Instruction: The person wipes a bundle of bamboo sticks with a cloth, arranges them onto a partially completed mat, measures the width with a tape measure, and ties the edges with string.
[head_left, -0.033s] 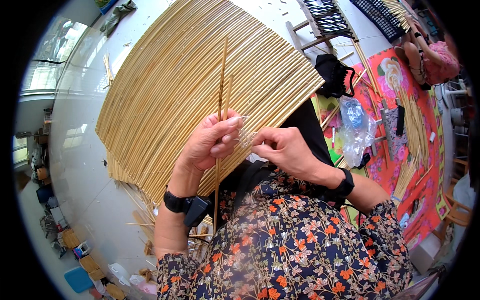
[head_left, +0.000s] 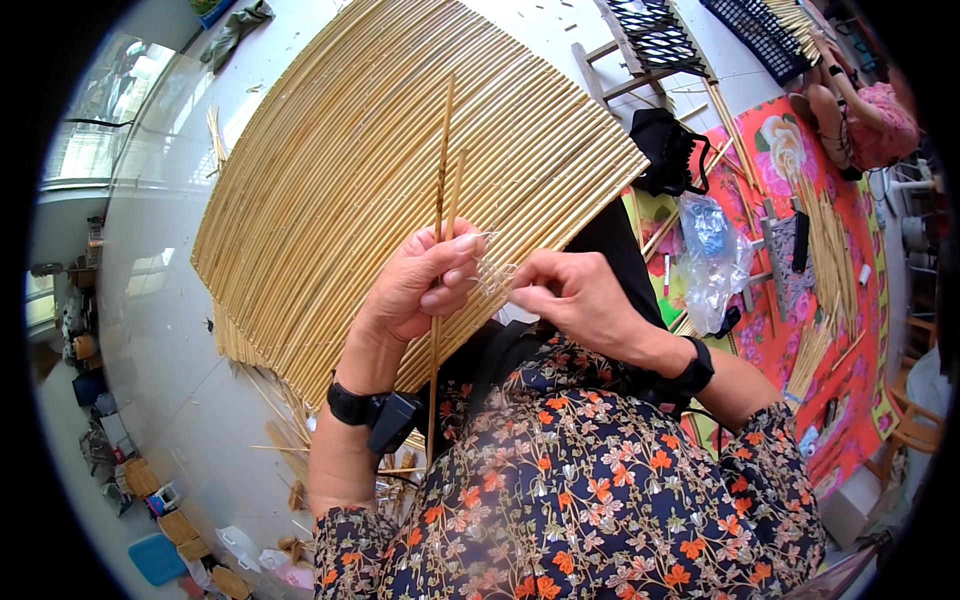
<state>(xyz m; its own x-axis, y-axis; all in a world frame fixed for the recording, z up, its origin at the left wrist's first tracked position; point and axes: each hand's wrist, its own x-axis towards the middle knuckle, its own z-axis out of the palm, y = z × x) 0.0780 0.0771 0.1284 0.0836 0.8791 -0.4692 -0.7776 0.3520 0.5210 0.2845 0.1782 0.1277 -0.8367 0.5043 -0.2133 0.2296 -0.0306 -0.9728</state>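
Thin reed sticks point(head_left: 443, 150) stand nearly upright in my left hand point(head_left: 428, 280), which is closed round them. A loose tangle of fine whitish string point(head_left: 492, 277) hangs from its fingertips. To the right, my right hand point(head_left: 570, 295) is closed in a pinch at the edge of the tangle, apparently on its strands. Beneath both hands lies a large mat of parallel reeds point(head_left: 400, 170), spreading away across my lap. The ends of the strands inside my fingers are hidden.
A pink floral sheet point(head_left: 740, 370) at the right bears a clear plastic bag point(head_left: 712, 262) and loose reeds point(head_left: 828, 250). Beyond the mat stand a wooden frame chair point(head_left: 650, 45) and a black bag point(head_left: 662, 150). Another person point(head_left: 870, 125) sits at the far right.
My right hand has shifted very slightly right, away from my left hand. My left hand, the sticks and the mat look the same.
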